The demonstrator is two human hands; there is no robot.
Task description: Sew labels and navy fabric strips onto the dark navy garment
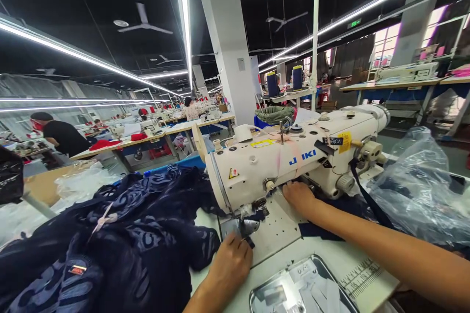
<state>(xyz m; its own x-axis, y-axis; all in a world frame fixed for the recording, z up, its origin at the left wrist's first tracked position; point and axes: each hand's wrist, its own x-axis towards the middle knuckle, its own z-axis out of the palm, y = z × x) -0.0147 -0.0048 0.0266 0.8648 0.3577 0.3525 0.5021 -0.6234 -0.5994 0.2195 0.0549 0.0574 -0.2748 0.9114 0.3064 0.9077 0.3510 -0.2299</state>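
While your left hand [234,257], fingers curled, sits just beside the presser foot [249,227], your right hand [299,199] reaches beneath the sewing machine [253,159]; whether either grips anything, I can't tell. A straying left fingertip could get caught under the foot, and the dark garment [150,234], heaped left of the machine, could slide under its own weight

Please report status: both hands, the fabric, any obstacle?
Left hand near needle end of sewing machine; right hand beneath its arm, grips unclear. Dark patterned fabric heaped at left. Tray in front, apart from hands.
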